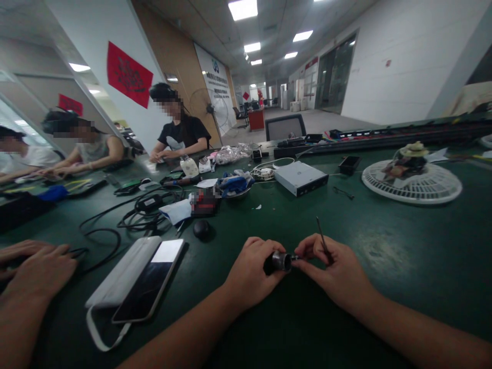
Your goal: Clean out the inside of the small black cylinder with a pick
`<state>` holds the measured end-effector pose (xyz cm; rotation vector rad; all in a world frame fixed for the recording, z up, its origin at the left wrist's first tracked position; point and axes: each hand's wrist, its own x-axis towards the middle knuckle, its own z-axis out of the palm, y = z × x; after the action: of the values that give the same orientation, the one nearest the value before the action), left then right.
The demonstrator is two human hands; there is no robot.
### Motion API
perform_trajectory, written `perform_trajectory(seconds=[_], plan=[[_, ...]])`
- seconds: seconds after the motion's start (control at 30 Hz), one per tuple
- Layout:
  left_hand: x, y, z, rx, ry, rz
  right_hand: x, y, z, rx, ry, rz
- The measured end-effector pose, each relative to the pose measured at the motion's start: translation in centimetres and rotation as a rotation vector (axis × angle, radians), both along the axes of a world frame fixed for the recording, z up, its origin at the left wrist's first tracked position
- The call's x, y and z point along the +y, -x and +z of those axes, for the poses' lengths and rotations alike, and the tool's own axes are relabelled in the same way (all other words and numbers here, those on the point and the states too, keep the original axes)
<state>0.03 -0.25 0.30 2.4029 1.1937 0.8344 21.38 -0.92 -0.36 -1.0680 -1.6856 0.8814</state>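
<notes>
Ceiling lights (252, 47) shine over a green tabletop (246, 220). Your left hand (251, 271) grips a dark metal tube (282, 261), its mouth turned right, seemingly so your right hand (338, 271) can reach it. That hand pinches a small part (294, 258) at the mouth, a tilted thin rod (321, 231) tucked into its grasp, likely for handiness. A co-worker's hand (44, 271) and a phone (151, 287) crowd your left, then come a mouse (202, 230), disc drive (302, 177) and fan cover (442, 188).

It looks like an office doubling as a workshop: light panels (243, 9) line the ceiling (200, 20), a lettered wall sign (217, 84) shows far off, a mesh-backed chair (285, 127) stands beyond the long green worktable (415, 277), which bears cables (149, 203) on the left and a boxy drive (300, 177) farther right.
</notes>
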Motion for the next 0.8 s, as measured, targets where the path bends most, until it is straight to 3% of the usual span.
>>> perform_trajectory(seconds=[0.23,0.8], plan=[[0.04,-0.05,0.01,-0.002,-0.014,0.001,-0.28,0.15,0.05,0.003,0.004,0.067],[-0.06,-0.02,0.28,0.023,0.025,-0.035,-0.06,-0.02,0.08,-0.078,0.141,-0.036]])
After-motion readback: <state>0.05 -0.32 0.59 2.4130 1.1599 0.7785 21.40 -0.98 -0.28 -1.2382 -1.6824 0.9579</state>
